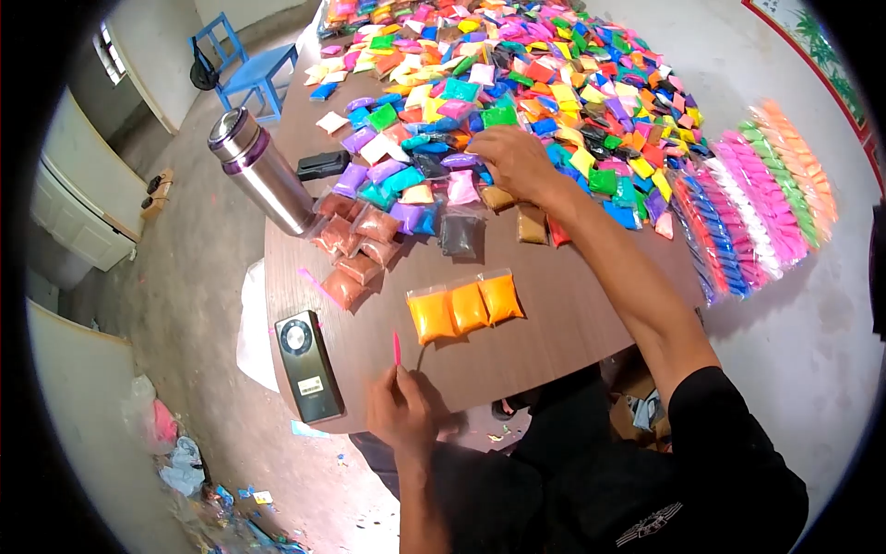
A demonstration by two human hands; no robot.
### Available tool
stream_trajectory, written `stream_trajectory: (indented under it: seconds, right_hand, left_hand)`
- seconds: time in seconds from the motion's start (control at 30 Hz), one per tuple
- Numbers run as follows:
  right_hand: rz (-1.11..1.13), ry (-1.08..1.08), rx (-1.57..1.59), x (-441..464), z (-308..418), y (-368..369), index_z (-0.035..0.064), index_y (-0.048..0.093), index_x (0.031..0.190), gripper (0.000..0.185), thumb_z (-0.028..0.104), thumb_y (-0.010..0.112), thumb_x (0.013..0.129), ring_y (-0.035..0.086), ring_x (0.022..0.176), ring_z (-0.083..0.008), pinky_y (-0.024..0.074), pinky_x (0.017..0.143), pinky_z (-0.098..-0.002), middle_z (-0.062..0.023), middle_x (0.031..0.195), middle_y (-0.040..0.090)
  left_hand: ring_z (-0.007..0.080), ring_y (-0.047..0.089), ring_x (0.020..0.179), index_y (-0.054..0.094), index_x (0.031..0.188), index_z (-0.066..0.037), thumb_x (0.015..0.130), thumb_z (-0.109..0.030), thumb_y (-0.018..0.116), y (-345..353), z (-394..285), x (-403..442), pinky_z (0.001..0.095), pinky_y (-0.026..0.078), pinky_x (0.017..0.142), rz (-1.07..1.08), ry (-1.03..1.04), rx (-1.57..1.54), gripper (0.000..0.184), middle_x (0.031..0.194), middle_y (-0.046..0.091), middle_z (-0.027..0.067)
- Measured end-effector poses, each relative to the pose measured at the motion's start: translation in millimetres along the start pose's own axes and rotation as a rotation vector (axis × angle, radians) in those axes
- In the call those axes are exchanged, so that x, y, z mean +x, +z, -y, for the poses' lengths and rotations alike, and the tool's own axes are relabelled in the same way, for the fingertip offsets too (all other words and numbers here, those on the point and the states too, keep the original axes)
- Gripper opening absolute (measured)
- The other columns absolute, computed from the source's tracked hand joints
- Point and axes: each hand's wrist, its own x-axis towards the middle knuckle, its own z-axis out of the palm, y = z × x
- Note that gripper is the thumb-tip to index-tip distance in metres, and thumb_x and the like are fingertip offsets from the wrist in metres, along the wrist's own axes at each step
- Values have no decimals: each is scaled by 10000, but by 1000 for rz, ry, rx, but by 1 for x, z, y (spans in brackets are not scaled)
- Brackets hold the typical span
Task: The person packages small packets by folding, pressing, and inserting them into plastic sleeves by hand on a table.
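My left hand is at the table's front edge, its fingers closed on a thin pink stick that points up. Just beyond it, three orange packets lie side by side on the brown table. My right hand reaches into the near side of a large pile of colourful packets; its fingertips are bent down among them, and what they hold, if anything, is hidden. Nearby lie a dark grey packet and a brown packet. Reddish-brown packets are heaped further left.
A steel flask stands at the left edge near a black case. A dark device with a dial lies at the front left. Strips of coloured packets are at the right. A blue chair stands beyond the table.
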Motion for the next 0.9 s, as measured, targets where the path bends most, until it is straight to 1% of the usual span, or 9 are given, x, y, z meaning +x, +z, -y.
stream_trajectory:
  seconds: [0.13,0.27,0.33,0.47,0.53,0.6,0.63,0.8,0.9]
  right_hand:
    - [175,63,-117,1,-20,15,80,755,1033,194,53,699,849,679,1117,-286,557,915,-420,-74,1140,738]
    - [206,157,-196,-28,-49,8,73,754,1017,171,64,699,856,675,1131,-277,553,933,-408,-72,1151,731]
    - [52,137,-147,-45,-54,-4,64,754,1003,147,85,703,866,666,1146,-279,549,944,-404,-68,1154,726]
    - [46,208,-112,-65,-57,-22,52,753,990,123,107,691,900,689,1073,-289,557,901,-424,-84,1148,718]
    - [41,263,-110,-67,-54,-32,54,753,968,117,136,697,906,705,1023,-294,563,846,-437,-89,1097,731]
    - [112,435,-164,-68,-54,-41,62,751,944,127,172,715,893,714,1001,-303,562,799,-454,-91,1023,745]
    - [-35,384,-165,-73,-61,-35,77,745,854,87,160,721,849,709,862,-320,543,710,-504,-92,884,728]
    - [-56,450,-269,-76,-73,-40,68,747,925,97,141,723,865,702,932,-339,555,781,-471,-103,971,740]
    - [-162,344,-255,-64,-68,-35,70,742,945,96,118,713,867,698,940,-331,556,813,-464,-97,975,733]
  left_hand:
    - [162,636,701,717,1038,35,992,-31,694,2,-6,3,282,511,619,1,6,63,84,855,703,114]
    - [167,645,703,722,1041,33,994,-47,697,1,-9,3,282,525,636,0,-3,89,96,844,714,119]
    - [166,644,700,724,1040,30,998,-55,697,2,-12,4,282,526,638,8,1,84,99,854,721,117]
    - [170,646,698,723,1039,31,1002,-59,693,4,-8,0,283,527,639,6,2,68,103,865,725,118]
    - [174,650,710,721,1038,32,1007,-70,690,4,-12,2,287,533,649,-16,49,103,111,885,728,124]
    - [182,653,736,719,1043,30,1009,-74,687,2,-11,1,296,540,673,-4,37,95,114,900,728,128]
    - [189,658,749,718,1047,30,1008,-71,688,0,-12,1,302,544,686,20,-13,83,112,902,728,133]
    - [215,669,772,714,1054,30,1004,-58,689,0,-14,3,320,553,712,50,-63,87,103,905,728,147]
    - [223,673,777,711,1049,31,1002,-54,689,-2,-10,1,326,555,712,55,-42,100,100,906,728,155]
